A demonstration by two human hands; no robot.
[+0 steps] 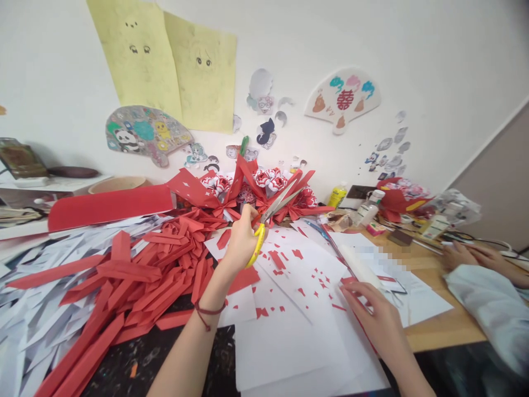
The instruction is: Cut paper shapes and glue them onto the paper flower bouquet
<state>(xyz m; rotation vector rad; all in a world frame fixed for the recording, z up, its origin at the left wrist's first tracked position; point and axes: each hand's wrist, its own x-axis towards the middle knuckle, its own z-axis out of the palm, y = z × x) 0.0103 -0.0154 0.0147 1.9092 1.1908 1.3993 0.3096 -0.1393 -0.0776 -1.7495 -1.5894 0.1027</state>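
My left hand [239, 240] is closed around the yellow handles of a pair of scissors [270, 212]. Their blades are parted and point up and away to the right, in front of red paper flower bouquets [268, 182]. At the right, the fingers of my right hand [374, 311] pinch a piece of red paper [349, 280], most of it hidden by the hand. Between the hands lie white paper sheets [289, 344], strewn with small red paper scraps [278, 260], some shaped like four-pointed stars.
Folded red paper strips [136, 281] heap up at the left beside a pile of white strips [45, 309]. A co-worker's hands [475, 256] are at the right edge. Bottles [369, 208] and another bouquet [403, 198] stand at the back right, near the wall.
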